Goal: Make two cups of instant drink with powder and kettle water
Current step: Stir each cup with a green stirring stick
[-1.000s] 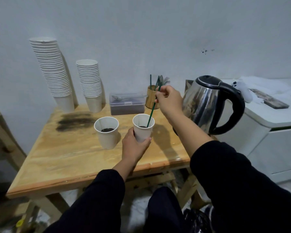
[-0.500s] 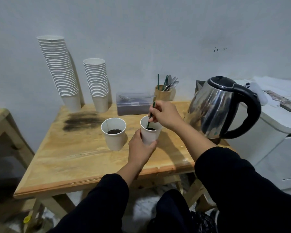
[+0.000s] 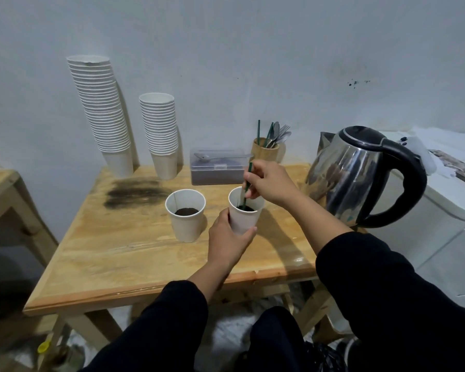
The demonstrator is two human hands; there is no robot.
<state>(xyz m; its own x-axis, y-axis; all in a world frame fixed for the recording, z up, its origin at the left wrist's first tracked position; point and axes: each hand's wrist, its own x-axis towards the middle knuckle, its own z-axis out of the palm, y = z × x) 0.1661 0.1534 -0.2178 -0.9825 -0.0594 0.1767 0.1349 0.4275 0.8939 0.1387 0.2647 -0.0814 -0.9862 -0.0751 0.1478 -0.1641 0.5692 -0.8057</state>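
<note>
At frame centre, the left hand (image 3: pixel 227 241) grips a paper cup (image 3: pixel 245 214) while the right hand (image 3: pixel 270 185) pinches a green stirrer (image 3: pixel 247 187) in it.

We see two upright white paper cups (image 3: pixel 185 214) (image 3: pixel 245 216) side by side, dark contents inside; the steel kettle (image 3: pixel 360 175) stands right.

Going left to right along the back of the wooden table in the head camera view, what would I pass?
Tall cup stack → shorter cup stack → clear powder box → wooden utensil holder → steel kettle.
</note>
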